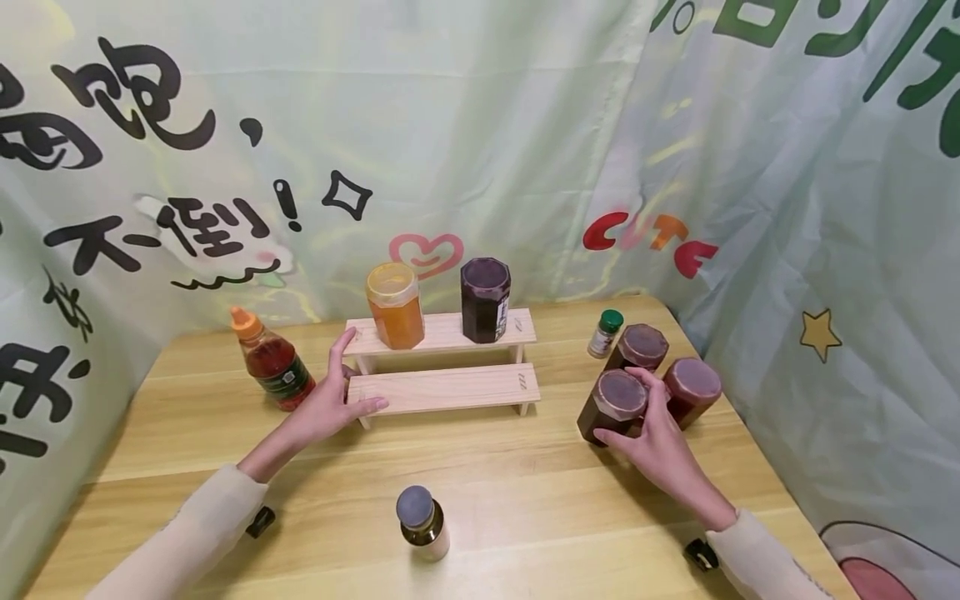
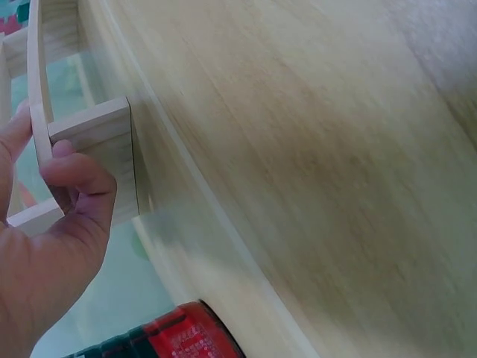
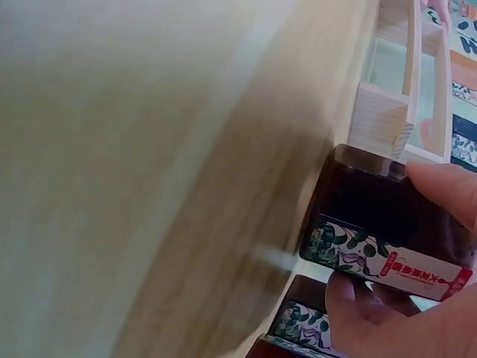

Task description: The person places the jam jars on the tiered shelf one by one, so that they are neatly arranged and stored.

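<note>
In the head view, the right hand (image 1: pixel 658 440) has its grip clamped on the front dark jar (image 1: pixel 617 398) at the right side of the desk (image 1: pixel 525 508), with two more dark jars (image 1: pixel 693 385) crowded close behind; a straight lift seems safest, since a sideways pull could knock them. The left hand (image 1: pixel 324 407) holds the left end of the wooden rack (image 1: pixel 438 392), whose upper tier bears an amber jar (image 1: pixel 397 321) and a purple-black jar (image 1: pixel 484 310); a light, level hold should steady it without tipping those. In the left wrist view, the thumb and a curled finger pinch a board's end, near the sauce bottle (image 2: pixel 195 334), so that elbow room deserves care. In the right wrist view, thumb and fingers span opposite sides of the jar; smooth glass may slip, so firm, even pressure suits it. Whether its base clears the desk, I cannot tell.
</note>
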Demonstrator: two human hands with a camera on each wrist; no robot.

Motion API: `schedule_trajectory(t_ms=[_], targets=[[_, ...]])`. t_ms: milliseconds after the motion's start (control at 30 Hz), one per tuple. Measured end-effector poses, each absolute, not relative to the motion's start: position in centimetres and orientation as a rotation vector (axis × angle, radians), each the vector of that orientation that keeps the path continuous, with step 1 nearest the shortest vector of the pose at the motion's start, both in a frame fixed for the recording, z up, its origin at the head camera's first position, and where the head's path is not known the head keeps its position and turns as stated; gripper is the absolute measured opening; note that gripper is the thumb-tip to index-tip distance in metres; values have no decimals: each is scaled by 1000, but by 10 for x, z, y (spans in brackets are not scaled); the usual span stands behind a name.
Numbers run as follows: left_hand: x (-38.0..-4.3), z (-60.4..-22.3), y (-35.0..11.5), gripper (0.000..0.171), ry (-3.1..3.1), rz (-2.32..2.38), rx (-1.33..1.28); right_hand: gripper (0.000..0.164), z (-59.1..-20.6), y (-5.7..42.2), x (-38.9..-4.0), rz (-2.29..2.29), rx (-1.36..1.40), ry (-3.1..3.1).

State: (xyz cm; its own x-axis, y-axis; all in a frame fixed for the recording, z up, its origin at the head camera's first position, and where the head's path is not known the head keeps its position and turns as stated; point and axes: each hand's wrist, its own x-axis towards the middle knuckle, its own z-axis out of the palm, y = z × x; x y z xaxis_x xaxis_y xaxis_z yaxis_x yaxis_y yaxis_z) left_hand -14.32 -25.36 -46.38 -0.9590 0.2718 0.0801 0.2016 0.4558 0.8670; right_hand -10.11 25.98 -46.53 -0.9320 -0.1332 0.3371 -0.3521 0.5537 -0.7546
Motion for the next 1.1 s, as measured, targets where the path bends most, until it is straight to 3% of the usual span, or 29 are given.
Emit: schedule_trajectory(t_ms=[333,700,1100], targets=[[-141,-461,-263,147,2674,1405,450,110,-455,253,-98,1402,337,-2523],[-140,-449,-271,143,2765,1226,518,107,-425,219,-109,1537,450,-2480],[-141,-450,-273,144,2771,1195,488,105,-403,149,-127,1710,638,-2487]])
